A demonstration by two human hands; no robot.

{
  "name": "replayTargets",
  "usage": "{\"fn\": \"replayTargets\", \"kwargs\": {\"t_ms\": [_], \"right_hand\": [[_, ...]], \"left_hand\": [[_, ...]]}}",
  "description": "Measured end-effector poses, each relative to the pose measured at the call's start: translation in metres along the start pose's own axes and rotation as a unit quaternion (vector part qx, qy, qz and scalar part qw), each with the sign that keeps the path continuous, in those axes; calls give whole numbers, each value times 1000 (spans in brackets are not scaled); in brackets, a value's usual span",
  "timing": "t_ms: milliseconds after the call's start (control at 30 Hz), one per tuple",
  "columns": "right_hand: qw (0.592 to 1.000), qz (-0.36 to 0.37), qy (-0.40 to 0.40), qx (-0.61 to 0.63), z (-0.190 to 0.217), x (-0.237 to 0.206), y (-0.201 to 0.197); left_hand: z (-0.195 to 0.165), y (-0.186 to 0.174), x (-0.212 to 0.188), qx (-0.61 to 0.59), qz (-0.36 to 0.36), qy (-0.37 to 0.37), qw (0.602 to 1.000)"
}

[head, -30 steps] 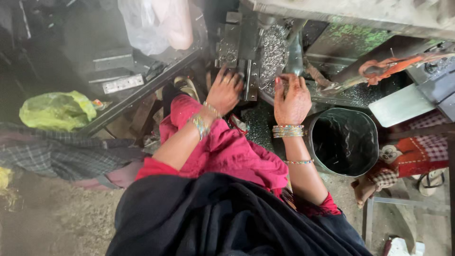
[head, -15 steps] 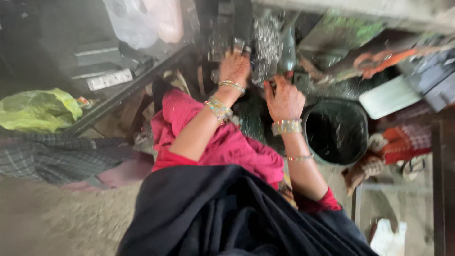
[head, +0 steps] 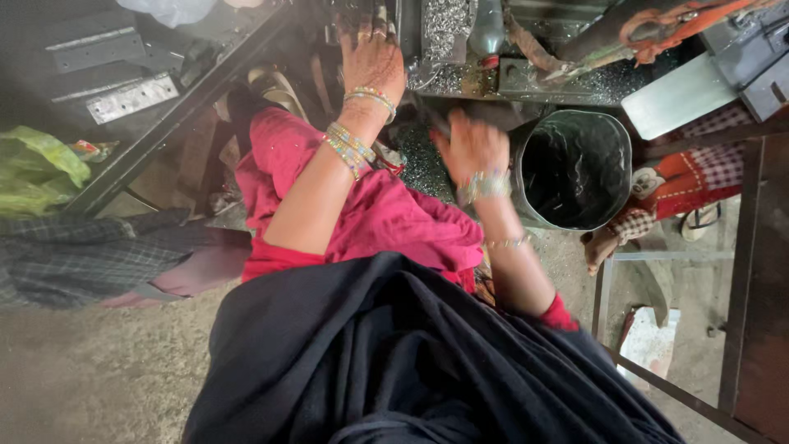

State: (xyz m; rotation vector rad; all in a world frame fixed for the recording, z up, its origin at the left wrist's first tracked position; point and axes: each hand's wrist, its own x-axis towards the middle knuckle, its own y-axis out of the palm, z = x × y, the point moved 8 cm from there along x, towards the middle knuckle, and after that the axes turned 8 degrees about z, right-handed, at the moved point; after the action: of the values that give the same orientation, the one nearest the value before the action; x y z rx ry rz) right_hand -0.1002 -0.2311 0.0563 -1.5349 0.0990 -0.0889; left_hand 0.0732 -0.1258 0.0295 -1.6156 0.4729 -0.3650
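My left hand [head: 371, 59] reaches up to the dark metal machine [head: 411, 25] at the top, fingers spread against its front; whether it grips anything I cannot tell. Bangles ring that wrist. My right hand [head: 470, 148] is blurred in motion below the machine, beside the black bucket [head: 575, 168], over a patch of metal shavings [head: 423, 160] on the floor. What it holds, if anything, is too blurred to tell. Shiny shavings [head: 448, 29] pile on the machine bed. My red clothing [head: 370, 214] and a black cloth [head: 394, 353] fill the lower view.
A dark metal rack [head: 156, 123] slants at the left with a green plastic bag [head: 37, 168] beside it. An orange-handled tool [head: 666, 25] lies at the top right. A checked cloth [head: 74, 255] lies on the ground. A metal frame [head: 657, 329] stands at the right.
My left hand has stayed up on the machine. My right hand has dropped away from the machine, down toward the bucket's left side. The camera has tilted.
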Motion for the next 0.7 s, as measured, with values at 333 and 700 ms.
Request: {"fn": "replayTargets", "kwargs": {"t_ms": [333,700], "right_hand": [[994,94,39,48,-19,-12,75],[991,79,82,70,-10,-32,50]], "left_hand": [[6,-23,-39,50,-137,40,989],[-10,-16,-12,23,-87,16,996]]}}
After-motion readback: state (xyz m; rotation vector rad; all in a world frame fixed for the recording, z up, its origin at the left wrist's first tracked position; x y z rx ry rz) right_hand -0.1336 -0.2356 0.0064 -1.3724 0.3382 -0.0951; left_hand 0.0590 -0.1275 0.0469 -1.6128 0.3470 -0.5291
